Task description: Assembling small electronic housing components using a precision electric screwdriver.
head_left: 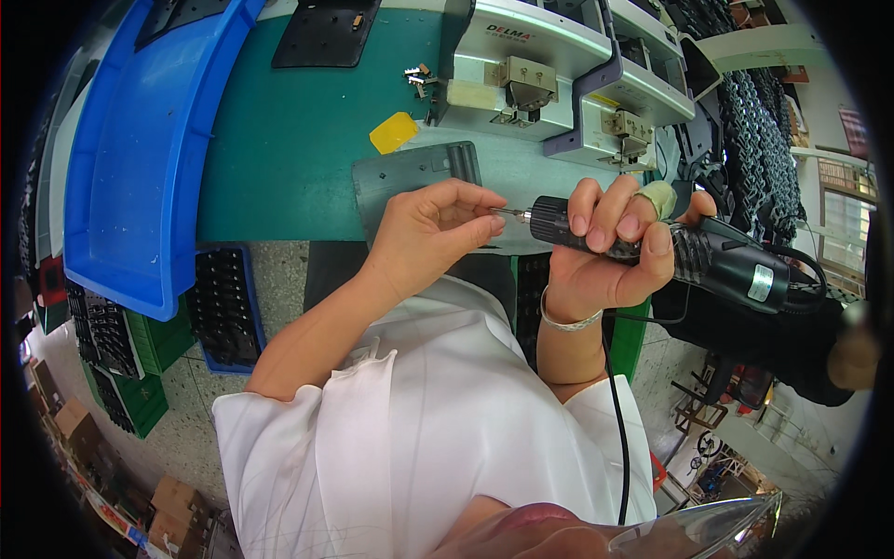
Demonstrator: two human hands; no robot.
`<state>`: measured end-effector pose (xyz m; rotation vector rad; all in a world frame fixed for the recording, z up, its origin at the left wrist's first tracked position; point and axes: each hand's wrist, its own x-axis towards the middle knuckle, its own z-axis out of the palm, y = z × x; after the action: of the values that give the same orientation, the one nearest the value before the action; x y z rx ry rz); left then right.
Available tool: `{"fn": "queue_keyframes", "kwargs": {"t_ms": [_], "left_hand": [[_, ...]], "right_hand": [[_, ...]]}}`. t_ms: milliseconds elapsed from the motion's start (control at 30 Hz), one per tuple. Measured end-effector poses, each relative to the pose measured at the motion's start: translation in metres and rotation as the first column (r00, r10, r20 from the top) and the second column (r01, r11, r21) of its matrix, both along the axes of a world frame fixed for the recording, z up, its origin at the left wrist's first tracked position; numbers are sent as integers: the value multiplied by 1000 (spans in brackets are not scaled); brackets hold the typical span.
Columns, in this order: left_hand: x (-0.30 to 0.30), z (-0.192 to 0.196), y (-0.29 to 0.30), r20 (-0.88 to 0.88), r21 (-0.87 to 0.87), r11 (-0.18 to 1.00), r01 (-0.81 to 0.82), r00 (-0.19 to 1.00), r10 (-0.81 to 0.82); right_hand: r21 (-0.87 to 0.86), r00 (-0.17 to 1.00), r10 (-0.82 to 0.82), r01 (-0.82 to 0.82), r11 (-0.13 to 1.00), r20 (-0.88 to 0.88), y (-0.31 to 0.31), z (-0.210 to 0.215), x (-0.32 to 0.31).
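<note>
My right hand (619,233) is wrapped round a black electric screwdriver (736,270), held level above the table's front edge. Its thin metal bit (510,213) points left. At the bit's tip, my left hand (433,224) has thumb and forefinger brought together in a pinch; whatever small thing lies between them is too small to make out. Below and behind the left hand, a dark grey flat plastic panel (410,172) rests on the table, partly covered by that hand. A pale green wrap (659,197) sits on one finger of the right hand.
Two silver machines (521,102) stand at the back right. A yellow piece (393,132), small metal parts (421,80) and a black panel (324,33) lie on the green mat (279,140). A blue bin (130,149) is at left. A cable (615,419) hangs by my right arm.
</note>
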<state>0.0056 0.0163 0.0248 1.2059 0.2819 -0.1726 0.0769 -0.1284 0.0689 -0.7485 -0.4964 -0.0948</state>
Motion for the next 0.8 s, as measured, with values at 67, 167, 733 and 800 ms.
{"fn": "queue_keyframes", "kwargs": {"t_ms": [67, 167, 733, 800], "left_hand": [[0, -1, -1, 16, 22, 1000, -7, 1000, 7], [-1, -5, -2, 17, 46, 999, -17, 1000, 16], [-3, -9, -8, 347, 328, 930, -165, 937, 44], [-3, -9, -7, 354, 345, 924, -167, 934, 36]], "right_hand": [[-3, 1000, -4, 4, 1000, -2, 0, 1, 0], [-16, 1000, 2, -2, 1000, -4, -1, -1, -1], [-94, 999, -23, 26, 995, 32, 0, 3, -4], [-90, 999, -23, 26, 996, 42, 0, 3, -4]]}}
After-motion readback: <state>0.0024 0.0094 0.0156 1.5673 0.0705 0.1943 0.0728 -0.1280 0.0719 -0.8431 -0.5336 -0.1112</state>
